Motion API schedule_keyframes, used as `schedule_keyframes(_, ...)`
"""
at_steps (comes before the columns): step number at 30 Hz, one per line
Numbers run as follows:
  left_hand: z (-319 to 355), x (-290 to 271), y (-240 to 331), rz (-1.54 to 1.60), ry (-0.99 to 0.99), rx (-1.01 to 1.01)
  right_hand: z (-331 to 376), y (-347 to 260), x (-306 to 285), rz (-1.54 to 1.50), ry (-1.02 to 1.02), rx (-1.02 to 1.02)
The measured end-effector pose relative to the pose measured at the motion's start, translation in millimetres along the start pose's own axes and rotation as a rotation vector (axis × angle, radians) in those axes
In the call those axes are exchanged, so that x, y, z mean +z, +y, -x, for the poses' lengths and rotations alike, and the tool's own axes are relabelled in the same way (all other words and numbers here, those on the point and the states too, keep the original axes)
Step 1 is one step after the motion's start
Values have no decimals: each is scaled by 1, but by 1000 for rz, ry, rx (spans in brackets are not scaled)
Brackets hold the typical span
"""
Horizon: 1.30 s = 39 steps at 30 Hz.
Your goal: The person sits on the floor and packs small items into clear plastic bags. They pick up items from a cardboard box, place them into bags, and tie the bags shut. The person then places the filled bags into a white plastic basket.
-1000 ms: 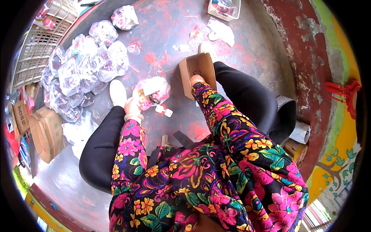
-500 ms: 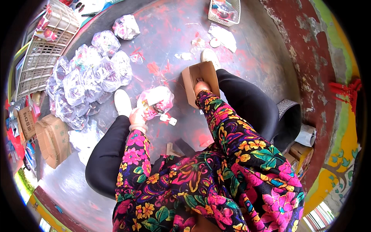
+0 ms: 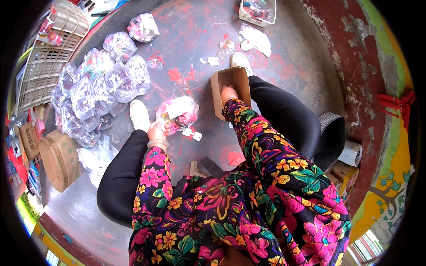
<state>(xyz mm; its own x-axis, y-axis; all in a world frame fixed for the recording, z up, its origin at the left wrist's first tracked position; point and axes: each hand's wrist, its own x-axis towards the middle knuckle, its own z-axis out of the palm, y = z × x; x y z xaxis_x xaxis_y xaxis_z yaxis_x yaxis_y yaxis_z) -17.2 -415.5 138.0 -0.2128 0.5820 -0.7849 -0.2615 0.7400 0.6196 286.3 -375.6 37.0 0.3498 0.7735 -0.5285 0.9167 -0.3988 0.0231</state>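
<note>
My left hand (image 3: 158,131) is closed on the near edge of a clear plastic bag (image 3: 181,109) with pink and white things inside. White tags (image 3: 192,134) lie beside the bag on the floor. My right hand (image 3: 228,92) reaches into an open cardboard box (image 3: 216,96) standing between my feet, nearer the right one. The box walls and the hand itself hide its fingers, and what they touch cannot be made out.
Several filled clear bags (image 3: 104,84) are heaped at the left, beside a slatted plastic crate (image 3: 44,68) and a brown carton (image 3: 61,155). A white basket (image 3: 257,20) stands far ahead. White scraps (image 3: 211,61) lie on the red-stained floor. A dark bin (image 3: 333,137) is at the right.
My right hand has shifted slightly toward the near left inside the box. My left hand keeps its hold at the bag's edge. The bag has hardly moved.
</note>
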Motion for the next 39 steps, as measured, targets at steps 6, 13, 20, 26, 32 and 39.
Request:
schedule_keyframes(6,11,-2,2,12,48,21,0,-10,-26,473,-117,-434)
schedule_keyframes(13,-3,-3,-2,-44,-43,18,-33,15,-69,-1109,-589,-14)
schedule_keyframes(20,2,4,4,-68,-57,-11,-3,27,-91,-1563,-764,239)
schedule_keyframes(26,3,8,6,-56,-77,-4,-20,20,-43,535,-452,-739)
schedule_keyframes(32,4,1,0,-46,-80,-2,16,11,0,156,-124,-280)
schedule_keyframes(39,5,12,5,-47,-85,-55,13,12,20,265,-299,-241)
